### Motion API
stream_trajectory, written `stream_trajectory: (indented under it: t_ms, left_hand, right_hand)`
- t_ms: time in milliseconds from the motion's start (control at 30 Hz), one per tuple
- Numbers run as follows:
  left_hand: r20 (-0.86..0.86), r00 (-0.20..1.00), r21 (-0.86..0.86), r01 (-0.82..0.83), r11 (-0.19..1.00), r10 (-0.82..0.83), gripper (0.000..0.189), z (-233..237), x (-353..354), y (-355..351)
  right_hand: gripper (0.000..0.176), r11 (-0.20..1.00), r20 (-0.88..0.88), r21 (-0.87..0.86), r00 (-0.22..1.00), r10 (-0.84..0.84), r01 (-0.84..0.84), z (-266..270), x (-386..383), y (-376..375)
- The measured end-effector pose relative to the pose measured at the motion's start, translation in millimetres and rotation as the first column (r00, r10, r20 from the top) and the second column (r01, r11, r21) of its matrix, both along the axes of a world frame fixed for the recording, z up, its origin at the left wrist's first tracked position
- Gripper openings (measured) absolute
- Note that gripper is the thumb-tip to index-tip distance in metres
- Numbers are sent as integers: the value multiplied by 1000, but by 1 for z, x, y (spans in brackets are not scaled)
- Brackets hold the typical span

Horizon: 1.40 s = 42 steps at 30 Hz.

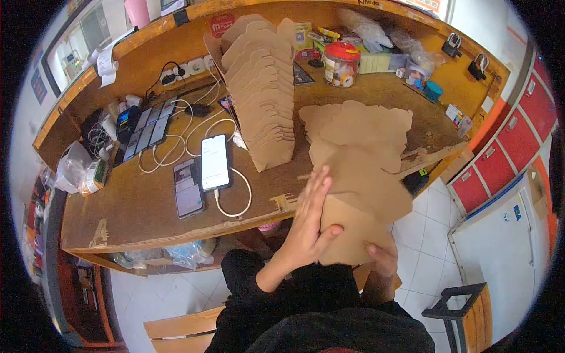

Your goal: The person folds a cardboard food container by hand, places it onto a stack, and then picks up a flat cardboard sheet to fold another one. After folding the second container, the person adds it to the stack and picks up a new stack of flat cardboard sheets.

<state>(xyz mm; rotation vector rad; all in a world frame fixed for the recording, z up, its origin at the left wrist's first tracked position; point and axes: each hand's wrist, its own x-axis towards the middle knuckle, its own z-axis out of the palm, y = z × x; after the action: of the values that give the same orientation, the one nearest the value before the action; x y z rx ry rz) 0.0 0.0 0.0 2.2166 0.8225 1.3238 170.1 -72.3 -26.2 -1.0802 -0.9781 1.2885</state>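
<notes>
Flat brown cardboard box blanks lie in a loose pile on the right half of the desk, the nearest ones reaching over its front edge. The nearest cardboard box blank is above my lap. My left hand rests along its left side with fingers stretched out and thumb apart. At its lower right corner, my right hand grips it, thumb on top and the other fingers mostly hidden underneath. A tall nested stack of folded cardboard boxes stands left of the pile.
A white-screened phone with a cable and a darker phone lie left of the stack. More phones sit farther left. Behind the pile stands a red-lidded jar. A stool is at the lower right.
</notes>
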Motion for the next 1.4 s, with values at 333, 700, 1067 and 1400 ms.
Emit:
stream_trajectory:
  t_ms: [333,700,1067,1400]
  left_hand:
    - [-164,967,105,211,972,-193,89,42,-9,-9]
    - [228,970,158,-122,980,84,77,26,17,-9]
    - [509,847,-124,247,961,-153,45,21,21,-25]
    - [459,885,-52,-57,997,74,19,32,16,-16]
  right_hand:
    - [71,879,-751,474,493,439,-60,32,-26,23]
    - [122,630,406,531,823,398,-566,7,-27,2]
    - [86,872,-269,431,890,368,-231,38,-32,-6]
    - [70,995,-418,94,905,77,-41,41,-32,-5]
